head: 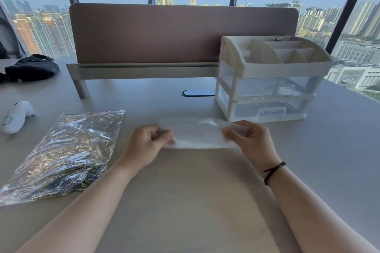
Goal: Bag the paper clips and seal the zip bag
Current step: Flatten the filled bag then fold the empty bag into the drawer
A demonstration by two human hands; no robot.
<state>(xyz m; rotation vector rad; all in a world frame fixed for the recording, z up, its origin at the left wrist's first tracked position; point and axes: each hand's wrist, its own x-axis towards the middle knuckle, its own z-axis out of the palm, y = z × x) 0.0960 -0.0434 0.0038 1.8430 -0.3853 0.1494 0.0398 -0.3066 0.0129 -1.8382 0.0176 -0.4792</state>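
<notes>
A small, frosted clear zip bag (197,133) is held just above the desk in the middle of the view, and it looks empty. My left hand (149,144) pinches its left end. My right hand (246,137) pinches its right end. A large clear plastic bag (67,154) full of metal paper clips lies flat on the desk to the left, apart from both hands.
A white organizer with clear drawers (269,80) stands at the back right. A brown divider panel (181,33) runs along the back of the desk, with a cable port (198,93) in front. A white handheld device (17,116) and a black bag (30,68) sit far left.
</notes>
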